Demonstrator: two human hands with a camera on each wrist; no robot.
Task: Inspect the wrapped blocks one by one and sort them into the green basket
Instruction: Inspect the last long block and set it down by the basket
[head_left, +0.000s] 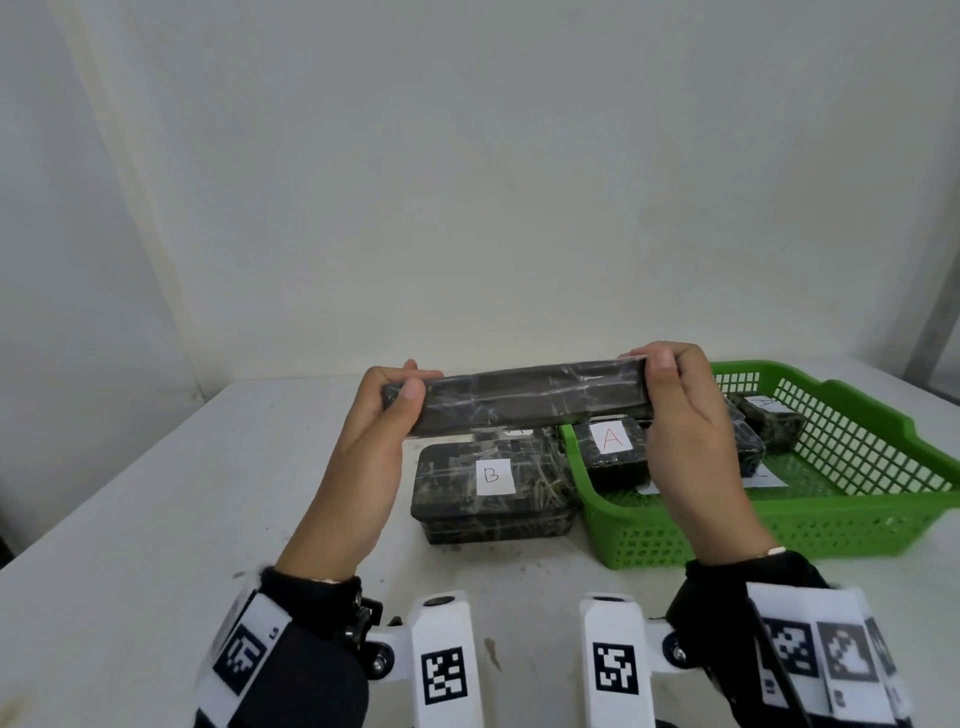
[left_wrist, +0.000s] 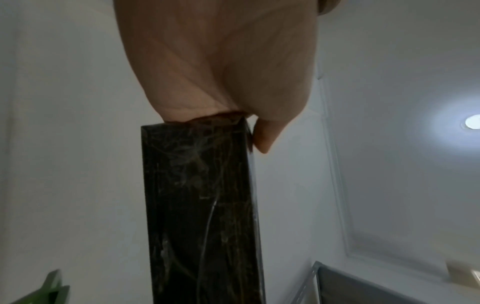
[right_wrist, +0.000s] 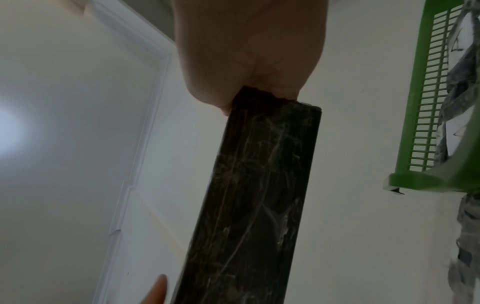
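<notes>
A dark wrapped block (head_left: 519, 397) is held edge-on above the table, its long side level. My left hand (head_left: 387, 402) grips its left end (left_wrist: 202, 185) and my right hand (head_left: 670, 379) grips its right end (right_wrist: 259, 185). No label shows on the side facing me. Below it a block labelled B (head_left: 491, 486) lies on the table. The green basket (head_left: 852, 499) at the right holds a block labelled A (head_left: 613, 449) and more wrapped blocks (head_left: 774, 421), partly hidden behind my right hand.
The white table (head_left: 156, 519) stands against a pale wall (head_left: 467, 182). Another block (head_left: 519, 430) peeks out behind the B block. The basket corner (right_wrist: 428, 181) shows in the right wrist view.
</notes>
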